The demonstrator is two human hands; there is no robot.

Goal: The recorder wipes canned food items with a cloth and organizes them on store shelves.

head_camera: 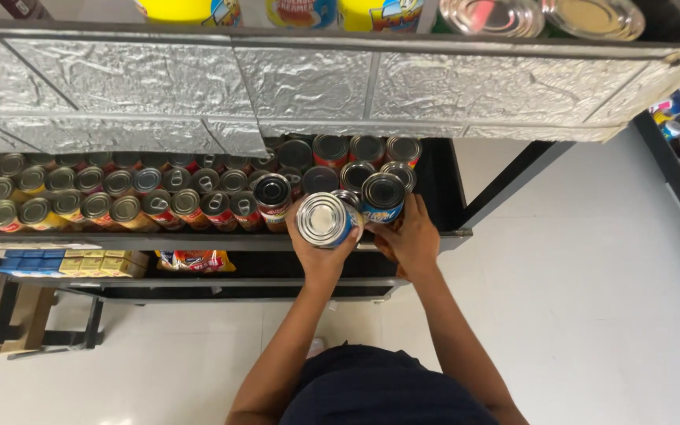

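Up top, the wide silver foil-covered shelf front (308, 86) runs right across the view, big tins standing on the level above it. Below sits the dark shelf (442, 197), packed with rows of small cans (96, 193) lined up on its left stretch. Lower down, a shelf carries blue and yellow cartons (72, 263) and an orange packet (195, 260). Now the hands: the left hand (320, 256) has its grip wrapped around a silver-topped can (324, 219), held tipped at the shelf's front edge, lid facing the camera. Just beside it, the right hand (412, 240) closes its grip on a blue-labelled can (382, 197), which stands among the cans on the shelf, touching its neighbours.
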